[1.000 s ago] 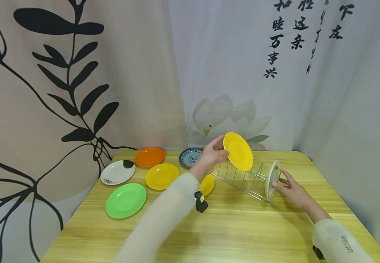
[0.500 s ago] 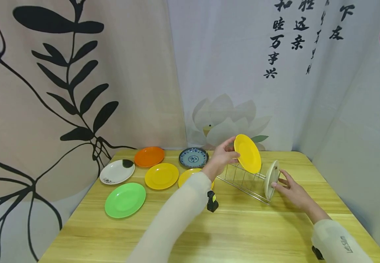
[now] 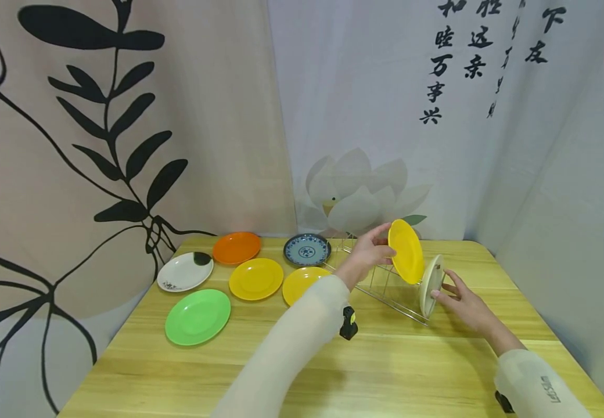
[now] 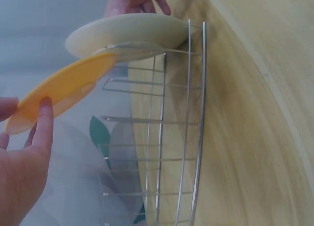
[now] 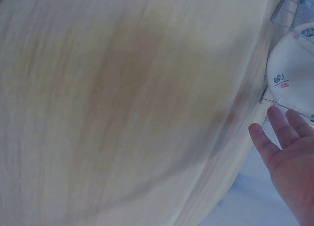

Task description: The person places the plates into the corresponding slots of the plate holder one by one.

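Showing a leaf-printed curtain behind and well to the left of the wire dish rack. Spreading a wooden table beneath the rack and beyond both its ends. Seeing, farthest left of the rack, a white plate with a dark patch at the rim, then a green plate, both lying flat. Finding, somewhat closer to the rack, an orange plate and a left flat yellow plate. Coming next, just left of the rack, upon a right flat yellow plate, partly hidden behind the left sleeve, and a blue-and-white patterned plate.

Pinching the held yellow plate by its left rim with the left hand. Holding that plate steeply tilted in the air above the rack, near the off-white plate. Being unable to tell touching from mere overlap between those two. Seeing the off-white plate standing on edge at the rack's right end, bearing small printed characters and red marks. Keeping the right hand just right of the rack, with fingers spread and fairly straight at the off-white plate's rim. Being unable to tell how firmly. Ending with the right sleeve, farthest right of the rack.
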### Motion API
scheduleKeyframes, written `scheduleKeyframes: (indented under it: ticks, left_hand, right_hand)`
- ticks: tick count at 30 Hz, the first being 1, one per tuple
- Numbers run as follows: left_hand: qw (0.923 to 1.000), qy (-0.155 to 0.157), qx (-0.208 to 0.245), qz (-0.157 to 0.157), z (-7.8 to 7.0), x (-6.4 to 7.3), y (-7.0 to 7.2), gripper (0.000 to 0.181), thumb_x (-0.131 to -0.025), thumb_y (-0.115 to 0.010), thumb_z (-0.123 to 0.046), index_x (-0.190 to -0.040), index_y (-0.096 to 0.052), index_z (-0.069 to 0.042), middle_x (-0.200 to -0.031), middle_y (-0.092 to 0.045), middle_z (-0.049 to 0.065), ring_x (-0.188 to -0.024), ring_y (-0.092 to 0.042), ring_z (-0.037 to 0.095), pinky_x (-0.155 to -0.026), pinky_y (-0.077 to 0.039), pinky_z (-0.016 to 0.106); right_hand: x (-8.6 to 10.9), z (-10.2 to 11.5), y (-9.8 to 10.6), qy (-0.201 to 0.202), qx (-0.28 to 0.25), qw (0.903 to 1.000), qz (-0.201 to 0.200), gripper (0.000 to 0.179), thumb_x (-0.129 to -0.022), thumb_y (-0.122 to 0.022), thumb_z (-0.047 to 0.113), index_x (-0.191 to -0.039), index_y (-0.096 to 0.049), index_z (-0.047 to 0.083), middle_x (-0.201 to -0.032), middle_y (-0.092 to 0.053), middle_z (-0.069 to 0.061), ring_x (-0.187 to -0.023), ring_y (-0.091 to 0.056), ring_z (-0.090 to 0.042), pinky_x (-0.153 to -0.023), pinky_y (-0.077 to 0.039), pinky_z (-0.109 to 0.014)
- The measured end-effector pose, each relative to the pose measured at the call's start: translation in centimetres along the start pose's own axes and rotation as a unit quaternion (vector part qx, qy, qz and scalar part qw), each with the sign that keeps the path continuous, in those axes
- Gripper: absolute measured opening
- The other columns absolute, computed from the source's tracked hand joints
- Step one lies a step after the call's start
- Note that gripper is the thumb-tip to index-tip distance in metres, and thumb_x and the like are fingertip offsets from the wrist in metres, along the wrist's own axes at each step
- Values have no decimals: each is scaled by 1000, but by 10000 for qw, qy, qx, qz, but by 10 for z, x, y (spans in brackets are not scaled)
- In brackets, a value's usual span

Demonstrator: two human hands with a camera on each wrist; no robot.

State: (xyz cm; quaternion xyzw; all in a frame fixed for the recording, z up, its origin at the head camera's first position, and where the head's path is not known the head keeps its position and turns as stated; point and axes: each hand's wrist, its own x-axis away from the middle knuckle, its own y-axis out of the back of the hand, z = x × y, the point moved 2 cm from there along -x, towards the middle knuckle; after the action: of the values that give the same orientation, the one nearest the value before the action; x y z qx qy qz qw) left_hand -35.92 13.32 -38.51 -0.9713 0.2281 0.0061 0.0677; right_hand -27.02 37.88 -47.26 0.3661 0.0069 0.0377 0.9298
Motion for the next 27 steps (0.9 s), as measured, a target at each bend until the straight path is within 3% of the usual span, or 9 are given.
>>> scheduleKeyframes:
  ticks: [7, 13, 20, 27]
  left_hand:
    - [9986, 51, -501, 142, 9, 3, -12, 63, -88, -65, 10, -143, -55, -19, -105, -62, 6, -87, -66, 20, -81, -59, 43]
    - [9958, 75, -910, 8, 17, 5, -18, 58, -89, -67, 7, -140, -59, -20, -106, -63, 4, -83, -66, 20, -75, -60, 36]
    - [9960, 133, -844, -253, 19, 6, -9, 57, -89, -67, 6, -141, -57, -17, -118, -62, 15, -92, -67, 27, -79, -59, 36]
    - [9946, 195, -919, -448, 20, 7, 4, 56, -89, -70, 1, -140, -57, -17, -107, -65, 4, -93, -67, 22, -82, -58, 39]
  right_hand:
    - [-1, 2, -1, -72, 6, 10000, 25, 87, -101, -47, 54, -160, 2, 13, -152, -27, -35, -131, -34, -59, -96, -37, -73]
    - [-1, 4, -2, -101, -7, 9999, 23, 87, -101, -47, 53, -160, 2, 12, -152, -27, -36, -130, -35, -59, -97, -36, -73]
    - [0, 3, -2, 46, 38, 10000, -39, 85, -102, -47, 52, -160, 0, 11, -151, -29, -36, -129, -36, -60, -96, -35, -75]
    - [-1, -1, -1, 46, 58, 10000, -43, 84, -102, -47, 51, -160, 0, 11, -151, -29, -36, -129, -36, -60, -96, -33, -76]
